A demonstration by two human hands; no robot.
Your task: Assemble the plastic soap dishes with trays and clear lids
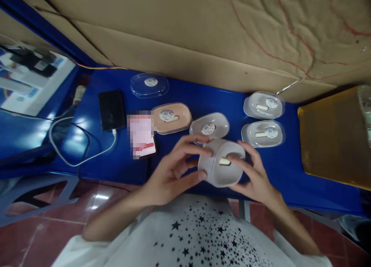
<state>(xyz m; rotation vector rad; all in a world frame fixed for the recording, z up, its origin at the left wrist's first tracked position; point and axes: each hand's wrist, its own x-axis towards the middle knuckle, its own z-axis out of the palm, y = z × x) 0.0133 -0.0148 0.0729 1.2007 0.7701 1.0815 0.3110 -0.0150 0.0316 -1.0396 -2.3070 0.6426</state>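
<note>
Between my two hands is a pale grey oval plastic container (222,174), tilted so that its face with a small cream-coloured handle piece (224,161) shows. My left hand (178,168) grips its left side, thumb below and fingers above. On the right side, my right hand (255,176) holds it with a finger laid across the face by the cream piece. Just behind it lies a grey container (218,122) with a round label under a clear cover. A peach-coloured container (179,120) with a similar label sits to the left of that one.
Two grey labelled containers (268,135) lie at the right on the blue table (290,162). A clear lid (145,90) is at the back left. Nearby are a black device (111,109) with a white cable (95,159) and a lit phone (146,147). A brown box (333,139) stands far right.
</note>
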